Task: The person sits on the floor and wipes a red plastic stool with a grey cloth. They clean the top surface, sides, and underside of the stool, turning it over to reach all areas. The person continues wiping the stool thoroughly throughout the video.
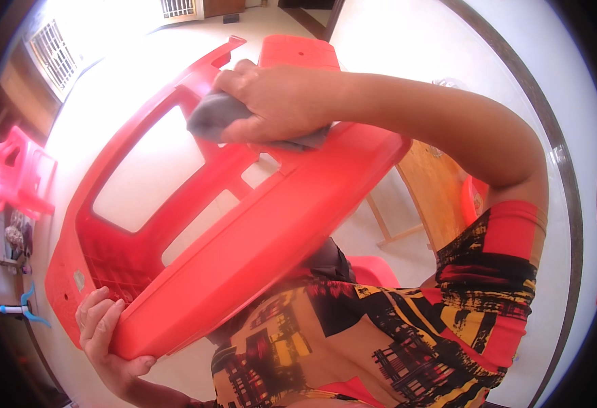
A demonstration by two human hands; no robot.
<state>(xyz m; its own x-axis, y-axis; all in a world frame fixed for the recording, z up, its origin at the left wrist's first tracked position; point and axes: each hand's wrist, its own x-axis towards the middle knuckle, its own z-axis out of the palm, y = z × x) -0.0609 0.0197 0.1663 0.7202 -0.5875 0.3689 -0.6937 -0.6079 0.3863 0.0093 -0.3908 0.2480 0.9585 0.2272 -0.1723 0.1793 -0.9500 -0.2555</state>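
Note:
A red plastic chair (247,229) is held up at a slant in front of my body, its frame and legs pointing away from me. My left hand (104,331) grips the chair's lower left corner, fingers over the edge and thumb underneath. A gray cloth (222,115) is bunched under my right hand (273,99), which presses it on the chair near the top of a leg. The cloth hides part of the chair there.
At the far left stands a pink plastic chair (18,171), with shelving near it. A wooden table (423,188) is to the right, with a red item (474,196) beside it. Below the held chair shows part of another red seat (375,270).

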